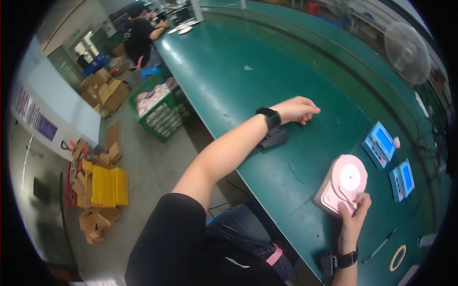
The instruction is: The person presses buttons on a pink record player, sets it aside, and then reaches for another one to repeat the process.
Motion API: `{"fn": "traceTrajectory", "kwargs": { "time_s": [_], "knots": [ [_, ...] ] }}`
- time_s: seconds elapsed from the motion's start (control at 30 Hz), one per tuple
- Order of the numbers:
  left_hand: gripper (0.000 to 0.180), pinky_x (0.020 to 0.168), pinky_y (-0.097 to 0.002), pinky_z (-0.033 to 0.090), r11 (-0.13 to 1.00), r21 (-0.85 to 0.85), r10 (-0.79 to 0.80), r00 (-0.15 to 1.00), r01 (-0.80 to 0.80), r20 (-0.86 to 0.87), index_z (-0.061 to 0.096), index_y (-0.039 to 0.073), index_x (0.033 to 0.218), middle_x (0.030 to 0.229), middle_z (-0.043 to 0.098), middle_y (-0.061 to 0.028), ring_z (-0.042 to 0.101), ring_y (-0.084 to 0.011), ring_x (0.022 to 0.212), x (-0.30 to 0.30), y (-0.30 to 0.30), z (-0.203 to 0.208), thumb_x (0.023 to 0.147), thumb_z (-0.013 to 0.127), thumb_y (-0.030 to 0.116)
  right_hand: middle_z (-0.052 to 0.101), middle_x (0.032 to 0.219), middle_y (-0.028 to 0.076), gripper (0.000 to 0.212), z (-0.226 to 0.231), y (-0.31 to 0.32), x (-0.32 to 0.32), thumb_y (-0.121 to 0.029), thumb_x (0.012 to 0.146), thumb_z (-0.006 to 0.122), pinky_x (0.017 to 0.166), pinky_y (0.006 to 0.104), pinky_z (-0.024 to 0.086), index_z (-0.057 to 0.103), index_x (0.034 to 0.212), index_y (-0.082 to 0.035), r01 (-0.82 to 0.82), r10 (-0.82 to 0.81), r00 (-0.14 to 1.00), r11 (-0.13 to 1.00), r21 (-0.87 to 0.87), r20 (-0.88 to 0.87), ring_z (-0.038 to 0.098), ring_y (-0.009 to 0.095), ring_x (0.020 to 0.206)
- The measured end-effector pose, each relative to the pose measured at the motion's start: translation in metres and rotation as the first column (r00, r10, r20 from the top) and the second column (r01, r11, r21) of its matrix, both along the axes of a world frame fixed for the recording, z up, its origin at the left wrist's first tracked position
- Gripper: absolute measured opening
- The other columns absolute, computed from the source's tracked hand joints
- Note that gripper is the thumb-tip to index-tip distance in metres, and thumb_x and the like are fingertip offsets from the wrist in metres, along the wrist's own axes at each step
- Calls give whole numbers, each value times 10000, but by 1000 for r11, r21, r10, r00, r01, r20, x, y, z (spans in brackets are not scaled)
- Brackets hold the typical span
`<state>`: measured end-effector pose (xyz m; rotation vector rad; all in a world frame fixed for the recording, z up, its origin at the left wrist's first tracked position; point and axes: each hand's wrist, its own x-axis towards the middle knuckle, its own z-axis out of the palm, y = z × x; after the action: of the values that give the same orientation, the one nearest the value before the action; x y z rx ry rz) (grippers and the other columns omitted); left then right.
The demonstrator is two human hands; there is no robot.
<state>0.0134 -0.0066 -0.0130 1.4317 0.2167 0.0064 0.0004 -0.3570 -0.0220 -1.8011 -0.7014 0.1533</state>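
A pink record-player-shaped device rests on the green table at the right, with a white disc on its round top and a slim pink tone arm across its front. My right hand grips its near right corner, thumb on the top by the foot of the tone arm and fingers round the side. Farther off to the left, my left hand is over the table, fingers curled and closed. Whatever it may be pinching is too small or hidden to name. Each wrist wears a black strap with a dark box.
Two blue devices with screens stand right of the pink one. A pen and a tape roll lie near right. Left of the green table are a green crate and cardboard boxes. Another person sits at the far end.
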Motion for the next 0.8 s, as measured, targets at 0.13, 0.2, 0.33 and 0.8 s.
{"fn": "traceTrajectory", "kwargs": {
  "time_s": [0.13, 0.2, 0.33, 0.8],
  "knots": [
    [198, 552, -228, 447, 994, 80, 82, 995, -77, -64, 545, 53, 869, 696, 508, -9, 484, -94, 595, -19, 11, 10, 862, 598, 244, 322, 970, 25, 402, 5, 8, -4, -121, 714, 661, 892, 256, 282, 391, 1008, -71, -5, 5, 999, 1000, -9, -49, 368, 151, 939],
    [191, 565, -225, 444, 994, 81, 80, 995, -74, -63, 548, 62, 876, 699, 506, 0, 480, -84, 604, -17, 10, 11, 867, 591, 248, 318, 970, 25, 399, 9, 11, -6, -128, 720, 661, 887, 258, 285, 389, 1007, -70, 13, -14, 998, 1000, -10, -67, 368, 149, 942],
    [181, 592, -217, 440, 995, 86, 61, 996, -55, -72, 554, 79, 892, 703, 504, 17, 474, -67, 621, -16, 8, 12, 877, 580, 258, 314, 972, 26, 397, 6, 9, -4, -137, 725, 661, 881, 259, 290, 389, 1006, -71, 23, -24, 999, 999, -30, -34, 369, 149, 950],
    [198, 594, -217, 444, 996, 68, 61, 996, -56, -68, 553, 72, 899, 706, 512, 9, 480, -77, 620, -15, 7, 11, 870, 585, 266, 377, 988, 25, 298, 13, 5, -3, -144, 767, 582, 849, 232, 310, 411, 1003, -84, -32, 78, 954, 986, 161, -288, 398, 141, 972]
  ]
}}
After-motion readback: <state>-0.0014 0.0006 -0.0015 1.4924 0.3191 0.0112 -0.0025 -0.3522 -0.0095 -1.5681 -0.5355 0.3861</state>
